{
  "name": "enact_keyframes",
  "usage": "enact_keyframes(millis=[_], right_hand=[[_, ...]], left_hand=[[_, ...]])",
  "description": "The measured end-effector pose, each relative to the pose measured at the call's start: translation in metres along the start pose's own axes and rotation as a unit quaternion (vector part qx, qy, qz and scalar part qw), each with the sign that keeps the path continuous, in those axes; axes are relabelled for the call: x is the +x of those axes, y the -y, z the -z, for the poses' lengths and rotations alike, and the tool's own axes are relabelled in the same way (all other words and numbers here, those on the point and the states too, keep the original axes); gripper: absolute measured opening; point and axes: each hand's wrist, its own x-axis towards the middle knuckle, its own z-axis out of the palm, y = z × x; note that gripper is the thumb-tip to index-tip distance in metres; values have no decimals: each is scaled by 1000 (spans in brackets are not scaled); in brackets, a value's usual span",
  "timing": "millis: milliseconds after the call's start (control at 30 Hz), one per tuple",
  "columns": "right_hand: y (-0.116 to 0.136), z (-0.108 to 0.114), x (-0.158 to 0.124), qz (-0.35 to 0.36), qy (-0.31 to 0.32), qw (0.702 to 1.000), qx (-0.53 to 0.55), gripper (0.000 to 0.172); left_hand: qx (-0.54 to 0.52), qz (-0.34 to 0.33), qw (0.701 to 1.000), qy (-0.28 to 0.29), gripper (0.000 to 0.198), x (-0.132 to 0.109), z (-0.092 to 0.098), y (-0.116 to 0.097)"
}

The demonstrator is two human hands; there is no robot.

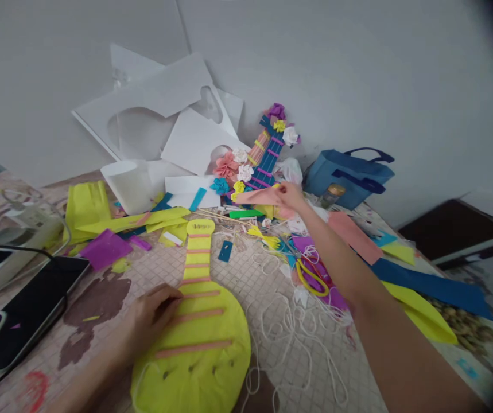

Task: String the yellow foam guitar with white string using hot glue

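Pinching pink paper, right hand hovers beyond yellow guitar's marks, perhaps lettering.

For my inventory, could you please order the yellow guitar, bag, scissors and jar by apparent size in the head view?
1. Yellow guitar, cut off at the bottom edge
2. Bag
3. Scissors
4. Jar
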Motion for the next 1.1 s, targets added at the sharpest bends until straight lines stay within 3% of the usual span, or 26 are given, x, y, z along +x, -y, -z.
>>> enact_keyframes(millis=[133,233,367,500,633,700,833,1100], right_hand=[[-44,31,-1,-74,-35,996,-46,13],[-50,36,-11,-81,-54,993,-64,17],[-12,19,-18,8,-53,997,-62,29],[47,-14,-15,146,51,987,-52,20],[94,-51,-10,213,128,966,-76,17],[109,-65,-8,218,151,959,-100,17],[125,-82,-5,200,176,953,-146,34],[136,-86,-3,156,186,966,-92,36]], left_hand=[[-4,7,1000,-10,25,0,0,-4],[-15,7,1000,-10,25,0,0,-7],[-19,13,1000,-13,24,-1,-1,-6],[-18,12,1000,-10,22,-1,-1,-4],[-16,4,1000,8,21,-1,0,1],[-13,1,1000,26,22,-1,0,5],[-11,3,999,46,22,-2,0,7],[-1,2,999,37,20,-3,1,3]])
